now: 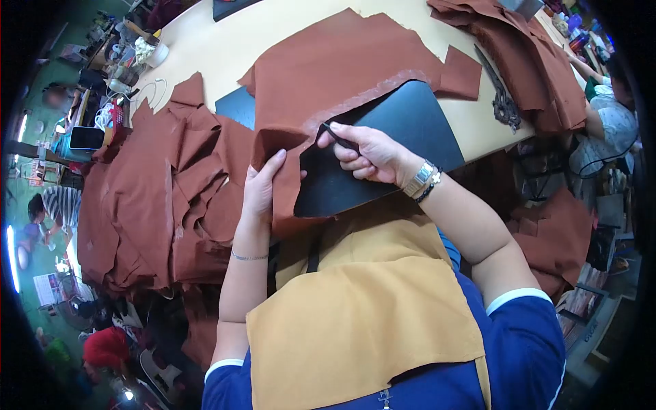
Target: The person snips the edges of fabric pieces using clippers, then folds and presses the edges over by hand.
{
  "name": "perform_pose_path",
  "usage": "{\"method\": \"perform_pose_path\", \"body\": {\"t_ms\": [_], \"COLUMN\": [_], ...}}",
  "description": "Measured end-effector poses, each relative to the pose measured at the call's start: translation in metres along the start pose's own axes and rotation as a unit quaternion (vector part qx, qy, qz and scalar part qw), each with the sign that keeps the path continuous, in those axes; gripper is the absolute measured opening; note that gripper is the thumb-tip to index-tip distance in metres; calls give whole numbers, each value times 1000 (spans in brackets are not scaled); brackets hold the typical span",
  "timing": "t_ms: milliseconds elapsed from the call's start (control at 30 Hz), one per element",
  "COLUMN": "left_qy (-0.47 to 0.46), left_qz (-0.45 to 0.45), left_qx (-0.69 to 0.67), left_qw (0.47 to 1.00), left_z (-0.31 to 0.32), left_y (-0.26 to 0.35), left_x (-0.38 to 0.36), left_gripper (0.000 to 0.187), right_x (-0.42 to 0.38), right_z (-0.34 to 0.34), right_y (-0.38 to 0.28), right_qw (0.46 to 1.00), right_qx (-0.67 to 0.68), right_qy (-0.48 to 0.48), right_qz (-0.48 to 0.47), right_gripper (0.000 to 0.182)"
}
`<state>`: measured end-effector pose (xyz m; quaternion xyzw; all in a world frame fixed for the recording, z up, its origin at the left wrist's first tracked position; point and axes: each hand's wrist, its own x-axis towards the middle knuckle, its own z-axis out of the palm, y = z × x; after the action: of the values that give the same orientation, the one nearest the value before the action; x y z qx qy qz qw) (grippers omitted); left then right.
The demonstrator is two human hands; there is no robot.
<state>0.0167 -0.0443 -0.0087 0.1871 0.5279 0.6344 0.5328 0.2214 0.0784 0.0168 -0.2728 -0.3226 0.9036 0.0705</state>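
A large reddish-brown leather piece [335,65] lies over a dark cutting board [393,137] at the table's near edge. My left hand [261,188] grips a folded-up part of this leather, thumb on top. My right hand [372,152] is closed around a small dark-handled cutting tool [346,142]. Its tip meets the leather at the cut edge, just right of the left hand; the blade's exact form is too small to make out. A pale, rough strip runs along the cut edge.
Brown leather pieces [137,198] are heaped at the left. More leather [526,61] hangs over the table at the right, beside dark scraps [504,109]. A white cup [156,53] stands at the back left. Other people sit at both sides.
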Motion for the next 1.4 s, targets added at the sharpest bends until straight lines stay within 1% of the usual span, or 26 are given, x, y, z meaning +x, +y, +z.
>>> {"method": "perform_pose_path", "body": {"t_ms": [33, 133, 167, 267, 367, 467, 533, 667, 767, 867, 967, 1067, 1167, 1233, 1267, 1300, 1333, 1367, 1400], "left_qy": [6, 22, 13, 18, 2, 14, 8, 1, -14, -11, -5, -20, -55, -11, 15, 13, 11, 9, 8], "left_qz": [-1, 2, -8, -7, -9, -18, -2, -5, -2, 6, -9, -15, 17, 63, 85, 100, 112, 123, 143], "left_qx": [-2, -13, -23, 0, -20, -21, -38, -39, -30, -30, -32, -9, 30, 66, 84, 135, 188, 242, 271], "left_qw": [1000, 1000, 1000, 1000, 1000, 1000, 999, 999, 999, 999, 999, 1000, 998, 996, 993, 986, 976, 962, 952], "left_z": [1, 2, 5, 1, -1, 3, -4, 6, 2, -3, 1, -2, -6, -1, -1, 0, 0, -2, -8], "left_y": [1, 1, 2, 2, 0, 3, -5, 3, 1, -3, 0, -1, 1, -3, -3, -1, 4, 8, 12], "left_x": [-1, -3, -4, -2, -1, -4, 1, -6, -3, 0, -2, 2, -5, -23, -34, -48, -65, -80, -93], "left_gripper": [34, 33, 30, 28, 27, 28, 29, 30, 29, 29, 28, 27, 30, 33, 35, 36, 37, 39, 40], "right_x": [-1, -6, -6, 0, 3, 2, -2, -2, 3, 2, -2, 8, 2, -9, -13, -16, -19, -26, -29], "right_z": [0, -4, -3, -1, 1, -3, -2, 0, 4, -1, -1, 0, 4, -2, -5, -6, -7, -7, -10], "right_y": [1, 1, -1, -3, -3, 0, 1, -4, -4, 2, 2, 1, 1, -3, -7, -12, -15, -24, -34], "right_qw": [1000, 1000, 1000, 999, 999, 1000, 1000, 998, 999, 1000, 1000, 999, 999, 994, 974, 935, 880, 762, 663], "right_qx": [-5, 18, 17, 11, 12, 11, 10, 17, -20, -15, 2, -9, -52, -108, -205, -298, -384, -535, -614], "right_qy": [10, -7, -7, -1, 1, -7, -10, -18, 4, 3, -5, -27, -7, 2, 36, 67, 96, 187, 225], "right_qz": [-4, 10, 25, 46, 29, 14, 11, 54, 29, 4, 24, 35, 16, 3, -91, -180, -265, -313, -365], "right_gripper": [37, 38, 39, 40, 38, 35, 34, 33, 36, 38, 38, 37, 36, 36, 35, 35, 35, 35, 42]}}
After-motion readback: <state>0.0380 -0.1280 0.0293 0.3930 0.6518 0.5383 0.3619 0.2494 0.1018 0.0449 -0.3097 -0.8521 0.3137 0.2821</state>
